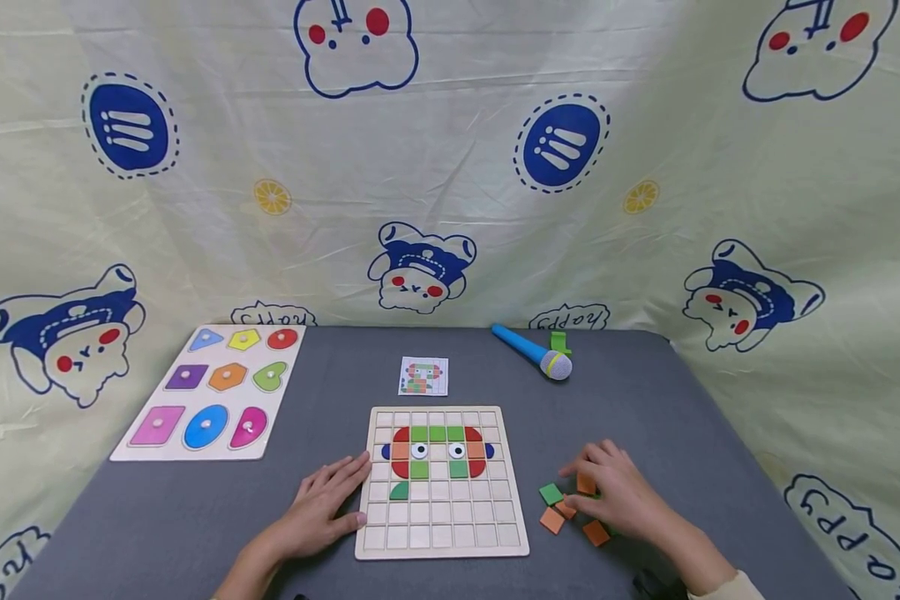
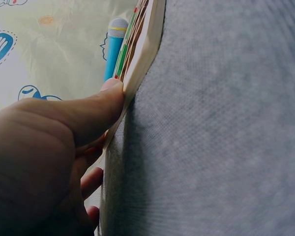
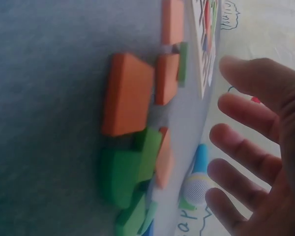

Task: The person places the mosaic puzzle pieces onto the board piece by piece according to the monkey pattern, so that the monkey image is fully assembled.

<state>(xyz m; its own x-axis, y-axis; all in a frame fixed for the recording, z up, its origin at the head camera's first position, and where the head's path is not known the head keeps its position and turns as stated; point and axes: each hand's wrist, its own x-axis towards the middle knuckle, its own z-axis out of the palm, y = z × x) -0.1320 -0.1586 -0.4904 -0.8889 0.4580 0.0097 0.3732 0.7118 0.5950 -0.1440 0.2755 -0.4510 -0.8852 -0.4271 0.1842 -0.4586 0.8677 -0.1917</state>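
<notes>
In the head view, a pale gridded board (image 1: 442, 546) lies flat on the grey surface (image 1: 172, 533), its far half partly filled with coloured pieces. The left hand (image 1: 318, 510) rests against the board's left edge, fingers extended rather than curled. To the right of the board, the loose blocks (image 1: 596, 533), orange and green, lie scattered; the right hand (image 1: 617, 493) is above them, partly hiding some, fingers loosely bent. A small picture card (image 1: 423, 377) lies beyond the board, a blue microphone (image 1: 523, 346) far right of it, and a shape puzzle (image 1: 123, 450) at far left.

In the left wrist view, the thumb lies along the board's rim with the other fingers beside it, touching rather than clenched. The board looks stiff and thin, easiest to steady by its edge.

In the right wrist view, the fingers are spread and grasp nothing. An orange block stands out among the loose ones, near a dark green block (image 3: 119, 172) with a rounded side. The blocks look light, rigid and hardly fragile; their smooth faces may slip a little, so a thumb-and-forefinger pinch on opposite side edges should suit them best.
</notes>
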